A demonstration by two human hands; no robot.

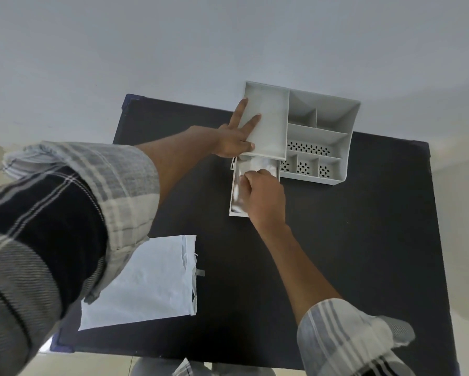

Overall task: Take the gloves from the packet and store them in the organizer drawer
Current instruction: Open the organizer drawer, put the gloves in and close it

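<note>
Nearly done: right hand [266, 194], fingers bent, presses gloves [257, 165] into open drawer [234, 196]; left hand [237, 134], fingers spread, steadies organizer [320, 134]; packet [149, 283] discarded near tabletop's front-left corner; drawer unclosed.

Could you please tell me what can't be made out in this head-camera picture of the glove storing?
- Gloves in the open drawer: a blurred, shiny mass, half covered by the right hand; their count and its grip are unclear.
- Packet: its near-left corner is under the left sleeve; what it holds is unseen.
- Organizer front: behind the left hand.
</note>
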